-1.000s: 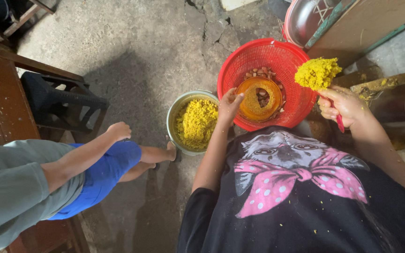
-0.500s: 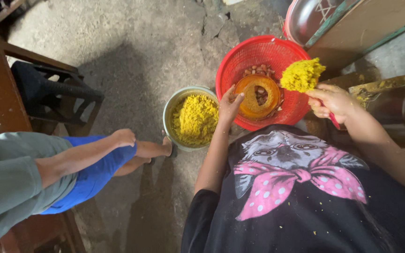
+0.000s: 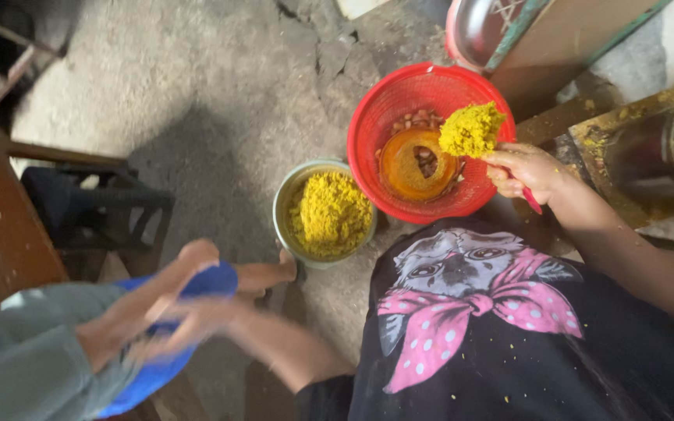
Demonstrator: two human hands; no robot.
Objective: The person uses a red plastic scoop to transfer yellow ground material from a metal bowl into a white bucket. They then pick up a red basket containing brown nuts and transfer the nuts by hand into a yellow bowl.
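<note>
Left hand (image 3: pixel 196 320) gone from red basket (image 3: pixel 384 117), now blurred, grip unreadable. Right hand (image 3: pixel 528 171) clasps spoon of yellow mash (image 3: pixel 471 129), basket centre at 8 o'clock, nearer.

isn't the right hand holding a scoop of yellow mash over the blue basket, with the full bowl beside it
Not quite: the basket is red, not blue, as the head view shows. The rest stands: the right hand holds a scoop of yellow mash over it, and the full bowl sits beside it.
</note>
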